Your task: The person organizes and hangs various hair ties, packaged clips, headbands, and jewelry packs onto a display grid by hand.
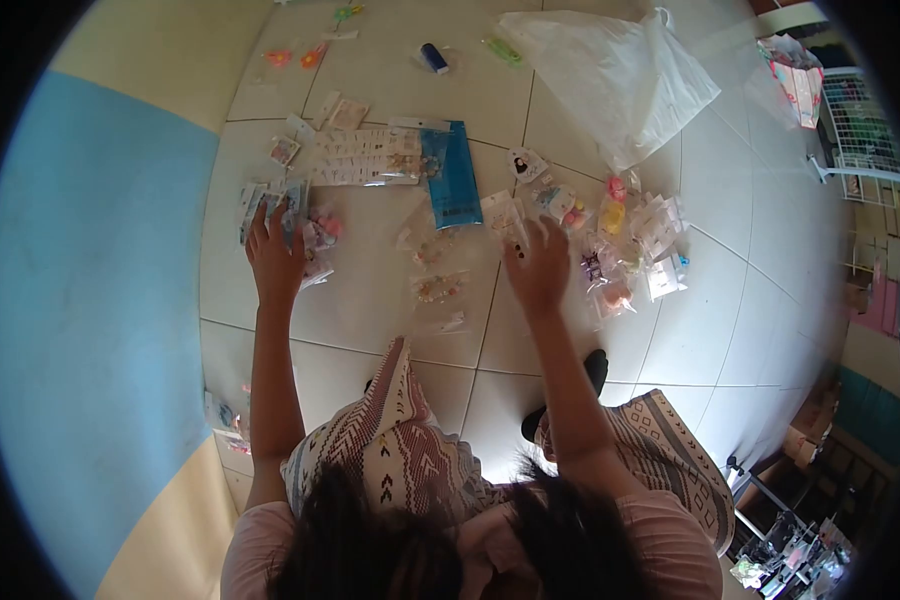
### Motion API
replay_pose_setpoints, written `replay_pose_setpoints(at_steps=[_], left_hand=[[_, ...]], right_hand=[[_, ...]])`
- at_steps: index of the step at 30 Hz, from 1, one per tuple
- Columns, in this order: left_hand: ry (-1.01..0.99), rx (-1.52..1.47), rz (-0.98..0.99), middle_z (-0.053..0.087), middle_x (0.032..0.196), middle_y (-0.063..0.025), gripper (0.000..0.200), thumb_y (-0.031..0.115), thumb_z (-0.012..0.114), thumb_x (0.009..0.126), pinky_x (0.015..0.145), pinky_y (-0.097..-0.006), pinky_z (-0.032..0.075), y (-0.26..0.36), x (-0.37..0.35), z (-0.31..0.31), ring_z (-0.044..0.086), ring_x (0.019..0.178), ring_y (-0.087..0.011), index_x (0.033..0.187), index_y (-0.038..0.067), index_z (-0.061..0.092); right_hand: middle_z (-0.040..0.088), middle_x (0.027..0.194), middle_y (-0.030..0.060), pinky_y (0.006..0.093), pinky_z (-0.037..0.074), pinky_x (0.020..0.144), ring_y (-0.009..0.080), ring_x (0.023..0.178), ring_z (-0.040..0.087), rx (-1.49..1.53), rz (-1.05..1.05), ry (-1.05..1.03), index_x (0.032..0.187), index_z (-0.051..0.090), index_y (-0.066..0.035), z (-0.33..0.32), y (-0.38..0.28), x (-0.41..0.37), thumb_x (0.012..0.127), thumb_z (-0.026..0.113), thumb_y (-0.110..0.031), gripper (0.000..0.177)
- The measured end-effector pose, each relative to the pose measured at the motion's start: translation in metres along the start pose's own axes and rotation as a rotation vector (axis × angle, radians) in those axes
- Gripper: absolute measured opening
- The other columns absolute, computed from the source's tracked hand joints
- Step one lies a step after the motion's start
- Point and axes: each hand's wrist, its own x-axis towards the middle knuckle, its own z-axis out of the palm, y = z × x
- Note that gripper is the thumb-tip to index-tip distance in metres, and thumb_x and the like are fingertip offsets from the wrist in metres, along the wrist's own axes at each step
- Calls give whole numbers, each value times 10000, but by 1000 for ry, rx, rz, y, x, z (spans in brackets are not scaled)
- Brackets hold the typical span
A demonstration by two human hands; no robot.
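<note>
My left hand (pixel 275 255) rests with fingers spread on a pile of small clear packets (pixel 248 205). Pink packets (pixel 324 228) lie just right of those fingers. My right hand (pixel 542 270) has its thumb and fingers closed at the lower edge of a small white-carded packet (pixel 502 212); dark spots show near the thumb. Between the hands lie clear packets of beaded bracelets (pixel 438 288). Beyond them is a blue flat pouch (pixel 454 185), beside a row of white-carded packets (pixel 355 155).
To the right lies a cluster of mixed small packets (pixel 615 262), some yellow, pink and purple. A large white plastic bag (pixel 620 80) lies farther off. A dark blue object (pixel 434 58) and flower-shaped pieces (pixel 295 57) are at the far side. A blue wall (pixel 110 260) borders the left.
</note>
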Motion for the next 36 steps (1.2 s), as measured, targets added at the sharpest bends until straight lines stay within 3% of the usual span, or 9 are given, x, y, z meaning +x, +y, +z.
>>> replay_pose_setpoints(at_steps=[3, 9, 12, 15, 19, 25, 28, 31, 36], left_hand=[[44, -35, -55, 361, 1394, -159, 462, 199, 566, 875, 1046, -485, 283, -13, -10, -2, 359, 1274, -353, 1312, 128, 435], [115, -26, -248, 378, 1390, -159, 465, 178, 559, 875, 1049, -487, 281, -47, -26, -26, 362, 1276, -352, 1320, 128, 433], [212, -96, -310, 393, 1375, -183, 477, 147, 553, 869, 1006, -485, 343, -75, -37, -19, 398, 1243, -380, 1328, 125, 426], [291, -157, -240, 384, 1370, -218, 520, 139, 578, 857, 992, -479, 364, -68, -43, -18, 401, 1236, -396, 1349, 140, 411], [-48, -85, -9, 182, 1508, -162, 817, 470, 701, 729, 1040, -647, 180, 1, -48, -20, 182, 1376, -398, 1425, 258, 331], [-203, 5, -81, 162, 1525, -136, 819, 298, 709, 732, 1033, -649, 224, 6, -43, -15, 148, 1396, -384, 1436, 246, 294], [-163, -185, -96, 214, 1516, -101, 755, 127, 611, 762, 1055, -612, 230, -25, -42, -1, 178, 1396, -339, 1439, 194, 282], [-199, -146, -57, 224, 1516, -80, 741, 112, 613, 762, 1058, -620, 214, -40, -48, -8, 178, 1398, -335, 1430, 190, 302], [-140, 53, -234, 221, 1519, -72, 725, 84, 612, 762, 1066, -620, 193, -53, -61, -22, 193, 1390, -354, 1408, 271, 344]], right_hand=[[506, 1207, 156, 466, 447, 869, 344, 1118, 488, -93, 245, -155, 1256, 482, -70, 4, -20, -20, 750, 683, -312, 596], [491, 1225, 168, 469, 449, 874, 355, 1104, 496, -46, 365, -192, 1310, 429, -76, 1, 4, -21, 735, 699, -293, 671], [470, 1263, 189, 476, 419, 921, 360, 1145, 474, -60, 292, -128, 1311, 429, -71, -3, 1, -11, 735, 698, -253, 661], [447, 1299, 206, 483, 372, 972, 363, 1193, 441, -35, -27, 89, 1293, 454, -71, -6, -30, 2, 741, 686, -198, 613], [435, 1322, 199, 484, 339, 997, 364, 1214, 423, 255, -280, -68, 1221, 520, -69, 20, -90, 11, 744, 662, -144, 504], [478, 1264, 168, 434, 377, 979, 347, 1184, 443, 510, -520, -324, 1135, 551, -61, 49, -175, 17, 736, 676, -147, 427], [513, 1217, 168, 411, 424, 931, 326, 1133, 487, 726, -459, -458, 1142, 536, -53, 85, -202, 38, 711, 729, -204, 496], [553, 1154, 186, 415, 456, 873, 321, 1028, 550, 554, -1, -660, 1142, 510, -14, 96, -236, 56, 653, 800, -279, 627], [630, 864, 166, 389, 488, 682, 300, 756, 614, 656, 77, -623, 975, 573, 22, 142, -233, 47, 650, 791, -253, 479]])
